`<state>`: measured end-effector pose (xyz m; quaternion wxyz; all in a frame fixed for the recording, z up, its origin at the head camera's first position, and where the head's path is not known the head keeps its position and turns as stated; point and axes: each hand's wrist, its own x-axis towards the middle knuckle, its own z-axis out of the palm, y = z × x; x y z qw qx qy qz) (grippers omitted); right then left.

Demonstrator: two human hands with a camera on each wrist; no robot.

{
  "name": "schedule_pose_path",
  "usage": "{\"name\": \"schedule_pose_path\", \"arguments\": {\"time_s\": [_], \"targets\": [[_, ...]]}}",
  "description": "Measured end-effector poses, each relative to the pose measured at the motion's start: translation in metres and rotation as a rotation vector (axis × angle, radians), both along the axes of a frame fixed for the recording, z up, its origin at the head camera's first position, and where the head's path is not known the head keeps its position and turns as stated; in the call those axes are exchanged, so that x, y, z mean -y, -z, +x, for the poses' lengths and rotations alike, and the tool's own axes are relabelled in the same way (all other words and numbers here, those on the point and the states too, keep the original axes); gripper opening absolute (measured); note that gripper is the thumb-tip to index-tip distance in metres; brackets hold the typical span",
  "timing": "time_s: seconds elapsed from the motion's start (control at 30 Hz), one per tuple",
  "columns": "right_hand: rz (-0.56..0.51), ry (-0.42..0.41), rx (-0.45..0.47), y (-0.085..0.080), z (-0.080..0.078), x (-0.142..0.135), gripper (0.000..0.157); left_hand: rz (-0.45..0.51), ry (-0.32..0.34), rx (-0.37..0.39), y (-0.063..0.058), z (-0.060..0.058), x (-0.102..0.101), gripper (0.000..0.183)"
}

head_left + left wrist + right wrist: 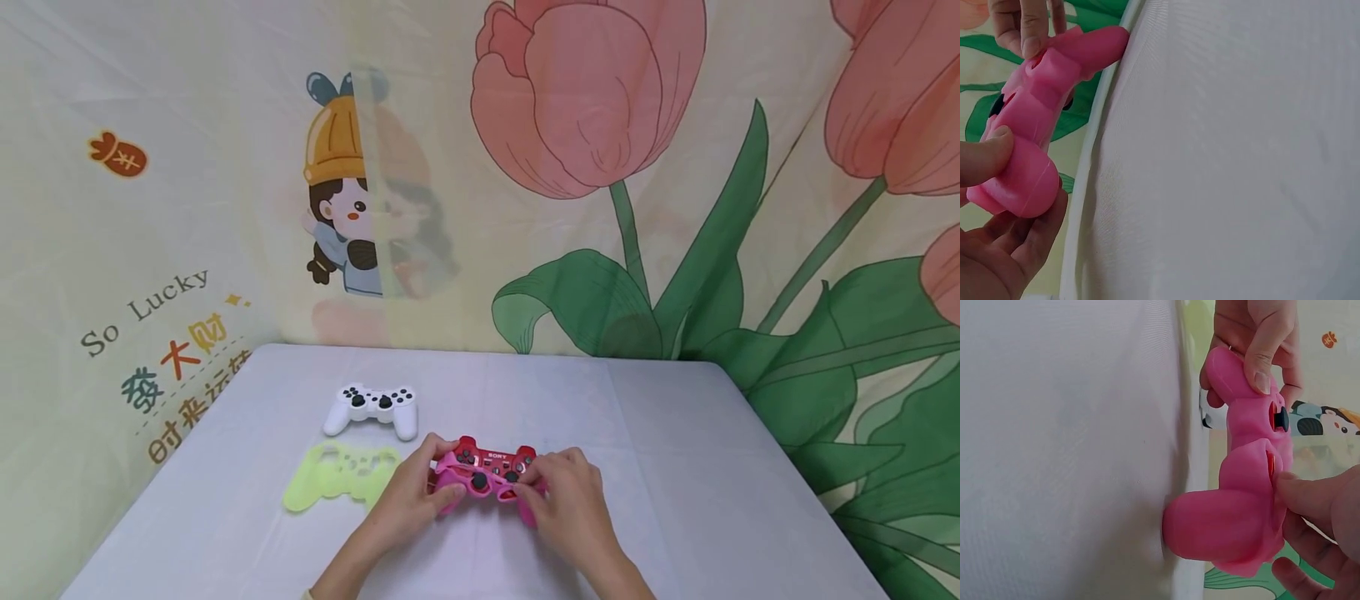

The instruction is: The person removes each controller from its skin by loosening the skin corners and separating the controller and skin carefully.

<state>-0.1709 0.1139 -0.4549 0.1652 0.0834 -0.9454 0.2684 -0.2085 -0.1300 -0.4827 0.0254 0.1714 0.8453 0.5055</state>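
Observation:
A red game controller (497, 456) sits partly inside a pink silicone cover (451, 477). The cover wraps both grips and the lower edge, while the red upper face with its buttons is bare. My left hand (406, 492) grips the covered left handle, thumb on the front and fingers behind. With thumb and fingertips, my right hand (573, 504) pinches the cover's edge by the right thumbstick. In the right wrist view, one end of the pink cover (1216, 519) meets the tabletop. The left wrist view shows the left thumb pressing the cover (1025, 178).
A white game controller (372, 408) lies at the back left of the white table (712, 500). In front of it lies a flat yellow-green silicone cover (326, 479), partly hidden by the left hand. Behind the table hangs a printed cloth (442, 325) with tulips.

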Motion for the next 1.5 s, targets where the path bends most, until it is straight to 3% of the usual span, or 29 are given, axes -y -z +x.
{"name": "schedule_pose_path", "arguments": {"time_s": [0.23,0.57,0.77,1.03,1.5], "targets": [[-0.029,-0.028,0.012,-0.003,-0.004,-0.001,0.021,0.012,0.003,-0.015,0.002,0.002,0.0,0.04],[-0.136,-0.213,0.037,-0.015,-0.015,0.008,0.016,0.04,0.018,0.01,0.004,0.0,0.001,0.039],[-0.14,-0.265,0.104,-0.013,-0.024,0.017,0.016,0.069,0.025,0.012,0.004,0.0,0.002,0.039],[-0.095,-0.28,0.1,-0.012,-0.029,0.021,0.016,0.062,0.033,0.006,0.003,0.0,0.003,0.039],[-0.058,-0.21,0.132,-0.015,-0.028,0.025,0.012,0.017,0.014,0.012,0.0,0.0,0.001,0.042]]}}
